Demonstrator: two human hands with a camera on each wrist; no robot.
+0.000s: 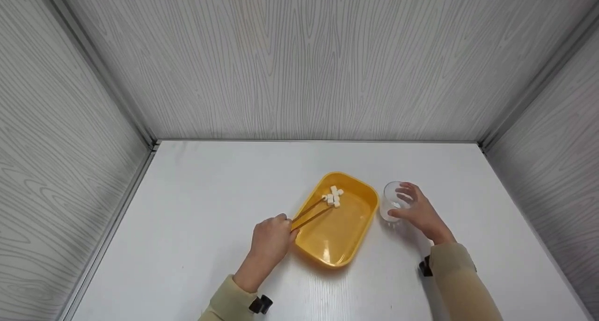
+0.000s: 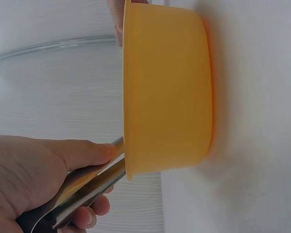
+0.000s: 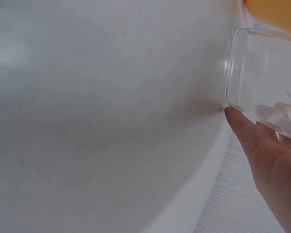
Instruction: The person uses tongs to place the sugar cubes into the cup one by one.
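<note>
My left hand [image 1: 272, 239] holds a pair of metal tongs [image 2: 82, 194], thumb on one arm and fingers curled under the other. Spread apart, the tongs' tips reach over the near-left rim of a yellow tray [image 1: 339, 237] to several small white cubes [image 1: 330, 199] at its far end. Whether the tips touch a cube is too small to tell. To the right of the tray stands a clear drinking glass [image 1: 389, 204]. My right hand [image 1: 421, 215] curves round the glass's right side, with the thumb near its base in the right wrist view.
Tray and glass stand close together on a white table [image 1: 210, 190]. Grey wood-grained panels rise behind it [image 1: 309, 68] and at both sides. Dark wrist cameras [image 1: 260, 304] sit at both cuffs.
</note>
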